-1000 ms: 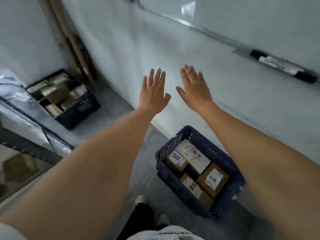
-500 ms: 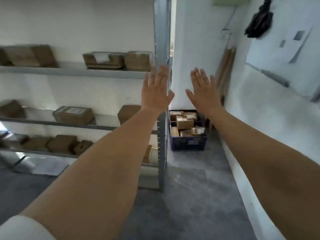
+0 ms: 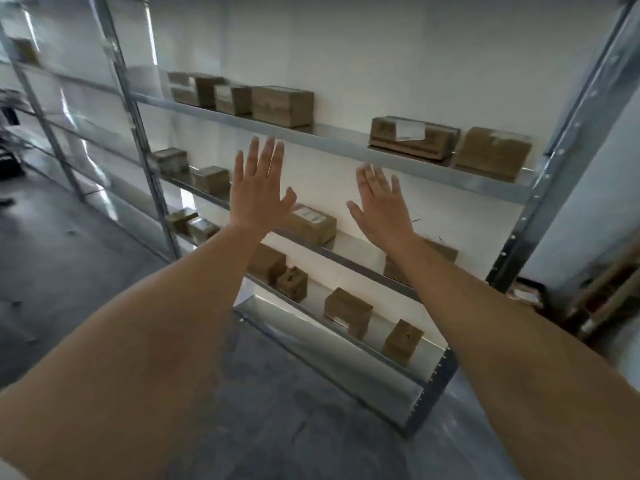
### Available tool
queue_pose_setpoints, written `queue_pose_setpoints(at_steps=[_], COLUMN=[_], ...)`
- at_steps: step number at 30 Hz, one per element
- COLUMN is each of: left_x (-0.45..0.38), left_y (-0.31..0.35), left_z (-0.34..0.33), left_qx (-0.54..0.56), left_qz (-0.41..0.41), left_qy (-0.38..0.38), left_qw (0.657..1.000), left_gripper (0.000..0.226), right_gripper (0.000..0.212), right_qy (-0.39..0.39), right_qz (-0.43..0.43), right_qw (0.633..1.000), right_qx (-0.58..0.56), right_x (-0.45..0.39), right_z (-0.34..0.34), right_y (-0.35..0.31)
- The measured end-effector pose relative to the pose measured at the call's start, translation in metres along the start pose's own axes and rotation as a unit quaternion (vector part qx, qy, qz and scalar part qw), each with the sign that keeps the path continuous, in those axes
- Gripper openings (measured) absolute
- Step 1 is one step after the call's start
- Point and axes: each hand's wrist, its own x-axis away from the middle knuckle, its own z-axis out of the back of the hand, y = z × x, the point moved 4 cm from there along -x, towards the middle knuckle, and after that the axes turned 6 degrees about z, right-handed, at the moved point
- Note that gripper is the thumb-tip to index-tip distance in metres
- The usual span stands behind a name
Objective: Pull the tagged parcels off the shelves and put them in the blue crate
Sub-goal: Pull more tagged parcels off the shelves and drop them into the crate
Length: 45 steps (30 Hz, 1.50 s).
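- White labels are seen on several parcels, but no writing on them can be read; the picture is blurred.
- A flat parcel with a white label [image 3: 414, 137] is laid on the upper shelf [image 3: 332, 142], its long axis running along the shelf edge, label turned outward toward the camera.
- A plain brown parcel [image 3: 491, 157] is set just beside it to the right, near the metal upright [image 3: 568, 147].
- A labelled parcel [image 3: 313, 223] is placed on the middle shelf, its label on top, long axis along the shelf, partly hidden behind the left hand.
- Smaller parcels [image 3: 348, 311] are stood on the lowest shelf, well apart from each other.
- The left hand [image 3: 258, 188] is held up with fingers straight and spread, back toward the camera, grasping nothing.
- The right hand [image 3: 381, 206] is raised likewise, released and flat, its fingertips blurred.
- Both arms are stretched forward toward the shelves, no parcel being touched.
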Motion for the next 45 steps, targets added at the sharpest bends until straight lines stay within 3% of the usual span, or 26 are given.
queue_pose_setpoints(at_steps=[7,14,21,27,30,33,35,38,40,45], left_x=[-0.028,-0.096,-0.157,-0.203,-0.231,-0.253,-0.26,-0.268,-0.271,-0.281], left_y=[-0.058,-0.072,-0.074,-0.092,-0.095,-0.097,-0.096,-0.088,-0.08,-0.069], left_z=[-0.077,-0.186,-0.294,-0.379,-0.427,-0.486,-0.52,-0.552,-0.568,-0.587], left_qx=[-0.018,-0.049,-0.005,0.02,0.089,0.193,0.227,0.285,0.338,0.442], left_qz=[0.046,0.044,0.074,0.069,0.107,0.19,0.198,0.189,0.21,0.323], left_qy=[-0.027,-0.077,-0.167,-0.22,-0.257,-0.334,-0.389,-0.44,-0.475,-0.489], left_qw=[0.998,0.995,0.983,0.973,0.956,0.903,0.871,0.83,0.785,0.679], left_gripper=[0.077,0.077,0.076,0.076,0.073,0.072,0.071,0.067,0.061,0.045], right_gripper=[0.066,0.067,0.068,0.068,0.066,0.065,0.062,0.064,0.063,0.058], right_qy=[-0.028,-0.06,-0.139,-0.141,-0.102,-0.006,0.023,0.05,0.074,0.067], right_qz=[0.068,0.079,-0.058,-0.159,-0.314,-0.506,-0.587,-0.637,-0.659,-0.661], right_qw=[0.997,0.995,0.977,0.953,0.886,0.744,0.673,0.626,0.594,0.565], right_qx=[-0.002,-0.017,-0.151,-0.216,-0.326,-0.437,-0.45,-0.448,-0.455,-0.49], right_x=[-0.09,-0.185,-0.229,-0.265,-0.273,-0.267,-0.263,-0.257,-0.254,-0.259], right_z=[-0.075,-0.171,-0.279,-0.342,-0.376,-0.405,-0.418,-0.432,-0.439,-0.451], right_y=[-0.037,-0.017,0.032,0.047,0.04,0.025,0.016,0.008,0.003,-0.008])
